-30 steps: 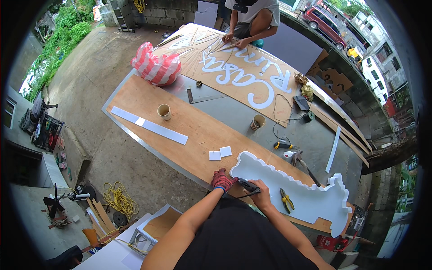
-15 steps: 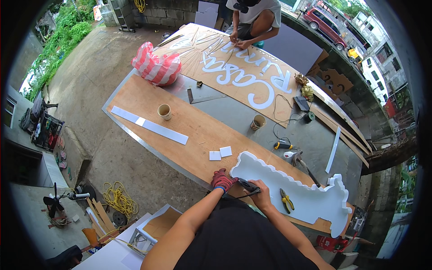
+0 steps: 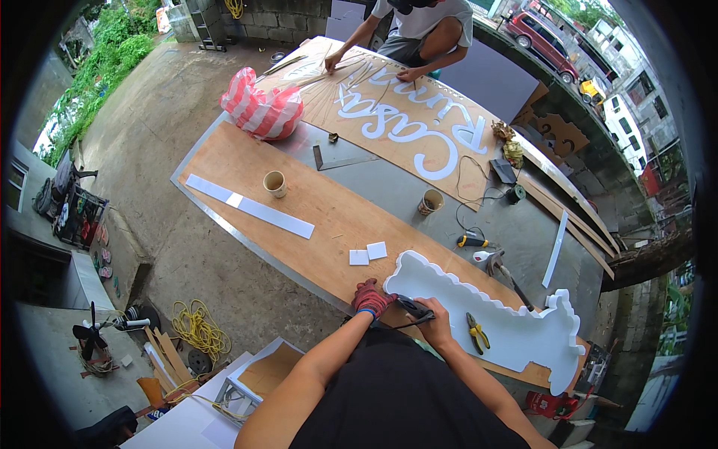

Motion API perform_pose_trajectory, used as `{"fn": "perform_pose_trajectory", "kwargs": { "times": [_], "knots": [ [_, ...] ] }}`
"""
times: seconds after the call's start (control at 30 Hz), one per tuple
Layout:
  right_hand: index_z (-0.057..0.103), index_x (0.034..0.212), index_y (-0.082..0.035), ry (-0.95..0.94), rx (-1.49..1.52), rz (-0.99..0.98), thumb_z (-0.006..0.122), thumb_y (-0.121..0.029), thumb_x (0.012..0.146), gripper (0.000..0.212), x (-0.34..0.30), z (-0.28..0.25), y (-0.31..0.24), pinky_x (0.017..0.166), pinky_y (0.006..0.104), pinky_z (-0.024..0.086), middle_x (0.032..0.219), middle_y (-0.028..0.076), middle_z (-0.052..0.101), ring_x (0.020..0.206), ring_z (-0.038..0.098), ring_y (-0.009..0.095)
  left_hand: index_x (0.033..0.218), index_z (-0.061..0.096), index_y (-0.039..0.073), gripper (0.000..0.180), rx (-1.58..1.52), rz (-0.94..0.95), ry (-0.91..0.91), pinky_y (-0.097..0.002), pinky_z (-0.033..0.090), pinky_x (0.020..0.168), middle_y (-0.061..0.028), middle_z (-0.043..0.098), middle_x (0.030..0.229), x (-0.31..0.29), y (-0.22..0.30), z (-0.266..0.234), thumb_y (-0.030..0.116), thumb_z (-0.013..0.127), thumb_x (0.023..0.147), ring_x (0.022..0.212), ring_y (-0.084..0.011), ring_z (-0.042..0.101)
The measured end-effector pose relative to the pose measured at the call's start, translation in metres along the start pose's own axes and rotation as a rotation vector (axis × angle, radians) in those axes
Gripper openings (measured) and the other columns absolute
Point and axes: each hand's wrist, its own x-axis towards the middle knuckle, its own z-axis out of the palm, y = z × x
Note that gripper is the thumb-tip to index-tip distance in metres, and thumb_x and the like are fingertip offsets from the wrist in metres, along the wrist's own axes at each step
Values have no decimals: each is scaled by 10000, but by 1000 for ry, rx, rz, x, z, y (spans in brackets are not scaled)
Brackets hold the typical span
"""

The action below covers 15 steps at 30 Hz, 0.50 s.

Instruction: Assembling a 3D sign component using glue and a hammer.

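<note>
My left hand (image 3: 372,300), in a red glove, is closed at the near left corner of a white, wavy-edged sign panel (image 3: 449,303). What its fingers pinch is hidden. A dark hand tool (image 3: 413,308) with a black cord is gripped in my right hand (image 3: 434,323). Its front end points at the gloved fingers, beside the panel's raised white edging. On the panel lie yellow-and-black pliers (image 3: 477,334). Two small white squares (image 3: 367,254) rest on the plywood board (image 3: 333,258) just beyond my left hand.
Further off are two cups (image 3: 274,184), a long white strip (image 3: 254,206), a hammer (image 3: 502,271) and a yellow-handled tool (image 3: 472,242). A red-striped plastic bag (image 3: 262,108) sits at the far left. Across the table, a person (image 3: 426,30) crouches over a board with white letters (image 3: 434,153).
The person opposite has moved one hand left across the lettered board, so their hands are now apart. My own hands and the tool stay almost in place.
</note>
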Motion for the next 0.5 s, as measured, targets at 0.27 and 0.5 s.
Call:
{"fn": "perform_pose_trajectory", "kwargs": {
  "times": [0.27, 0.5],
  "knots": [
    [748, 1177, -55, -6, -3, 12, 930, -175, 790, 444, 0, 0, 0, 793, 430, 573, 982, 153, 707, 888, 708, 370, 1548, 517, 186, 1099, -8, 5, 6, -531, 504, 1120, -182, 532, 1513, 3, -2, 2, 695, 914, 658, 1375, -374, 583],
    [747, 1179, -52, -7, -14, 14, 930, -188, 794, 448, 0, 1, 2, 795, 435, 573, 984, 155, 710, 889, 708, 369, 1544, 522, 178, 1081, -14, 15, 8, -529, 508, 1113, -179, 532, 1512, -2, 0, -1, 664, 927, 668, 1377, -380, 579]
  ]
}}
